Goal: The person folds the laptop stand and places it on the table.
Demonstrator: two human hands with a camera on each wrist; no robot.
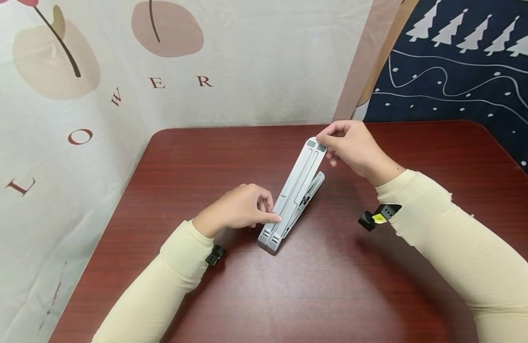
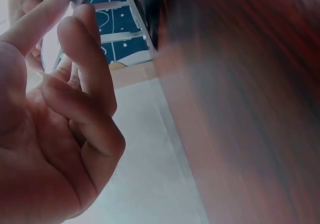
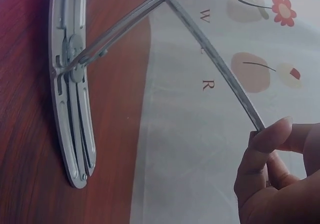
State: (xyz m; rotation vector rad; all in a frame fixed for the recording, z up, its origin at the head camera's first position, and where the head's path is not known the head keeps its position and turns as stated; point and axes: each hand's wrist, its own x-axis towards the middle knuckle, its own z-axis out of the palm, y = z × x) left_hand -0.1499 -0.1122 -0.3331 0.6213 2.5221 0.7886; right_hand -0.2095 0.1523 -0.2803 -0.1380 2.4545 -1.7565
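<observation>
If the right fingers (image 1: pixel 332 129) pinching the folding stand (image 1: pixel 297 178) toward the far edge of the desk (image 1: pixel 204 157) slip, it could drop, nipping the left fingers (image 1: pixel 266 196) pinched at its near end.

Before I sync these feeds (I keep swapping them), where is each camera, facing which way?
Head: on the head, facing forward and down at the metal stand; left hand, right hand and sleeves show.
Left wrist: on that wrist, facing stand and navy cloth; left hand shows, right hand partly.
Right wrist: on that wrist, facing stand and lettered cloth; right hand shows.
Head and right wrist share the stand.
</observation>
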